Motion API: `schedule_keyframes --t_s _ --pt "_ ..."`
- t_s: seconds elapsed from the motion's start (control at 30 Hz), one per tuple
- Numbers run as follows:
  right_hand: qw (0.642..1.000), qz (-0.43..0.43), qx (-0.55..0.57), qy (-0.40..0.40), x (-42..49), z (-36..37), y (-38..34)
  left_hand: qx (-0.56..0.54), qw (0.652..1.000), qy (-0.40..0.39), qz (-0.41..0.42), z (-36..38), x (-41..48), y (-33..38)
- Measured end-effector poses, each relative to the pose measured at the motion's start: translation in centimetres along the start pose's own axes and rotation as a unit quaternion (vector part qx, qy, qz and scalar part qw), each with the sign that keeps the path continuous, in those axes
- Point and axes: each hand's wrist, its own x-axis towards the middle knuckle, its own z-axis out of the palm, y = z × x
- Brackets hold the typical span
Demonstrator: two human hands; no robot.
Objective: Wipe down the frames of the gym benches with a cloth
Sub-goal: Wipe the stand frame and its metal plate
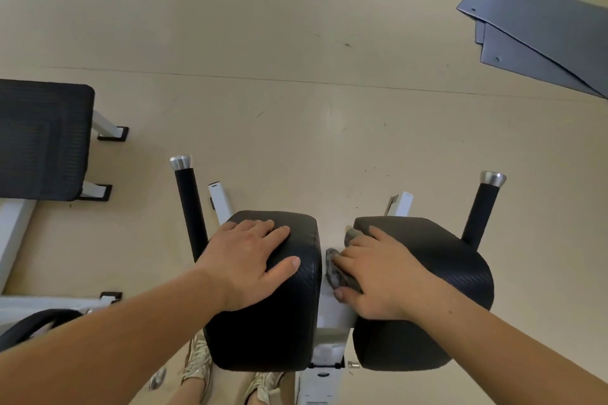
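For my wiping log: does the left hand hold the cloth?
No, the right hand holds the cloth; the left hand lies flat on a black pad.

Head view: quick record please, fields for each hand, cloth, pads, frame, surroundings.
left hand: flat, palm down on the left pad
right hand: grips the grey cloth at the inner edge of the right pad
cloth: bunched, in the gap between the pads, over the white frame
pads: black, side by side, not touching
handles: black, silver caps; left handle, right handle
surroundings: second bench at left; grey mats on the floor, upper right
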Motion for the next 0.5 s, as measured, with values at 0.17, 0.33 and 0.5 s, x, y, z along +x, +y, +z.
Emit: schedule_keyframes --t_s 0.17,0.33,0.5 --pt "0.999 -0.017 0.037 -0.024 0.6 -0.8 1.0 0.005 0.999 0.021 -0.028 0.4 0.1 1.9" --pt "0.988 0.011 0.076 -0.136 3.9 -2.1 1.7 0.017 0.999 0.036 -0.029 0.6 0.3 1.8" --pt "0.982 0.019 0.087 -0.166 4.4 -2.5 1.3 0.014 0.999 0.037 -0.035 0.7 0.3 1.6"
